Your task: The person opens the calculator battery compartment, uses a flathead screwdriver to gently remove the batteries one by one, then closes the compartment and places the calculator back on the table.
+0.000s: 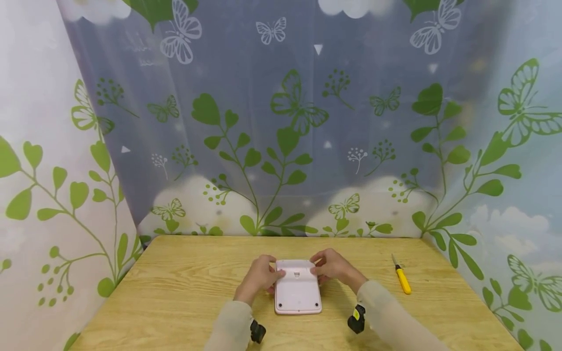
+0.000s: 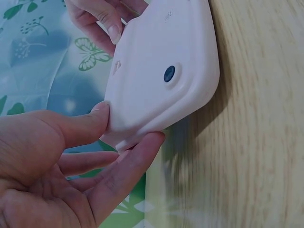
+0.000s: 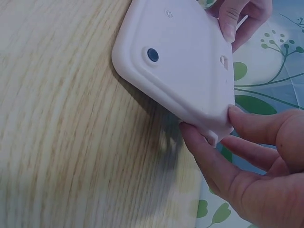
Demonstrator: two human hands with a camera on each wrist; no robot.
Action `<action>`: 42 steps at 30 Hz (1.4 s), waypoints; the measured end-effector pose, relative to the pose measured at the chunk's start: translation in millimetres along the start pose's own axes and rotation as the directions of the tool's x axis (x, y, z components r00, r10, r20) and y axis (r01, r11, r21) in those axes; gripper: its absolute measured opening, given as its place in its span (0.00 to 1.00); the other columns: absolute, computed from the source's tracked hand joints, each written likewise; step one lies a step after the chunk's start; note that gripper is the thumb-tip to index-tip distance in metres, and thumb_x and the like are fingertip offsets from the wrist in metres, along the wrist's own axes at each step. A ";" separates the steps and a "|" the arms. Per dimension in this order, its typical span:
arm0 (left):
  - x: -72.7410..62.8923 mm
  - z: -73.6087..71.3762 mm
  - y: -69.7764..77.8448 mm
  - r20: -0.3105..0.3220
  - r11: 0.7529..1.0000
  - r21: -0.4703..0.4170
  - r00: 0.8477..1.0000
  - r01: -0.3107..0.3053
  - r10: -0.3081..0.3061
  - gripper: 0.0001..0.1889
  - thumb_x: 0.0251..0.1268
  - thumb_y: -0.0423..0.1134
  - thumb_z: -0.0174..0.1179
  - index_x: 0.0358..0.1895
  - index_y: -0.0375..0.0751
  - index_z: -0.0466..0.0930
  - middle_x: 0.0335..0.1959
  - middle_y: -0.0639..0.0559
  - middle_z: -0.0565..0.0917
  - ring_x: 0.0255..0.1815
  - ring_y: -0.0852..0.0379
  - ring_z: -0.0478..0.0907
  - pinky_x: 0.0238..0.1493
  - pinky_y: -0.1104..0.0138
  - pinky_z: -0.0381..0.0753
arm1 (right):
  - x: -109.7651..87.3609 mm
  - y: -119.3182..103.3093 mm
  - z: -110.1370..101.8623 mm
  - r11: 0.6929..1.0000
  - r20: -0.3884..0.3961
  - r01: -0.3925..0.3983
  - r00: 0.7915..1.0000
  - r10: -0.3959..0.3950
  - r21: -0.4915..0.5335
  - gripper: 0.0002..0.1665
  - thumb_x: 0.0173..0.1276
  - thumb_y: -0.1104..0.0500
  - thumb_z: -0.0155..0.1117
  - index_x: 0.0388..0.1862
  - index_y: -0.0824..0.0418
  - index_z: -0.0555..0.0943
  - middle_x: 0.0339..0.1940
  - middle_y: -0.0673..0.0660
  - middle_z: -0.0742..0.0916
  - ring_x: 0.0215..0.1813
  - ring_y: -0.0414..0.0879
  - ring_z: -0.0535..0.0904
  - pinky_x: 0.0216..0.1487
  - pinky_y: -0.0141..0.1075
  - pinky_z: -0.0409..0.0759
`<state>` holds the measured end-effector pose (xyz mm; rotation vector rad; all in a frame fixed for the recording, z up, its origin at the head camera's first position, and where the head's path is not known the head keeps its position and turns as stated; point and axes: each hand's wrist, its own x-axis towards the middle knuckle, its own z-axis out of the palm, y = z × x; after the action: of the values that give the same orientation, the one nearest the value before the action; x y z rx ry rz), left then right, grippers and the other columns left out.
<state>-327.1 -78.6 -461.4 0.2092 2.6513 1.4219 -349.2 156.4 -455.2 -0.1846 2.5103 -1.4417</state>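
Observation:
A pale pink calculator is turned back side up over the table, its underside showing dark round feet and a small latch slot near the far end. My left hand pinches its far left corner, thumb on the back face and fingers at the edge and beneath. At the far right corner my right hand grips in the same way. Both wrist views show the held end of the calculator raised off the wood, with a shadow under it. Its front face is hidden.
A screwdriver with a yellow handle lies on the wooden table, to the right of my right hand. Behind the table hangs a curtain printed with leaves and butterflies. More printed cloth flanks the sides.

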 end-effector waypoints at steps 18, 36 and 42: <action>0.5 2.5 -7.1 -0.023 1.000 0.021 1.000 -0.005 0.005 0.15 0.70 0.35 0.67 0.47 0.22 0.81 0.31 0.41 0.81 0.21 0.50 0.86 0.24 0.62 0.89 | -1.0 0.5 4.6 1.000 -0.013 -0.012 1.000 0.012 -0.002 0.25 0.69 0.71 0.68 0.61 0.82 0.75 0.48 0.71 0.84 0.41 0.54 0.89 0.43 0.49 0.91; -5.1 5.2 -10.2 -0.028 1.000 0.012 1.000 0.010 -0.010 0.18 0.70 0.34 0.67 0.50 0.19 0.76 0.35 0.36 0.83 0.21 0.51 0.86 0.23 0.63 0.88 | -3.1 1.3 8.5 0.999 -0.025 -0.045 0.999 0.044 -0.024 0.19 0.68 0.72 0.68 0.53 0.82 0.77 0.46 0.72 0.85 0.40 0.54 0.89 0.42 0.46 0.91; -5.9 4.9 -10.2 -0.018 0.998 0.050 0.999 0.030 -0.029 0.16 0.71 0.36 0.66 0.48 0.22 0.78 0.33 0.39 0.82 0.21 0.52 0.85 0.24 0.64 0.88 | -4.2 2.7 10.1 0.997 -0.034 -0.066 0.997 0.064 -0.048 0.16 0.68 0.71 0.69 0.50 0.79 0.78 0.44 0.68 0.85 0.38 0.52 0.88 0.42 0.45 0.91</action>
<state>-321.1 -81.2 -472.4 0.1630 2.6949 1.3560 -342.4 150.3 -461.8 -0.0878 2.5540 -1.3705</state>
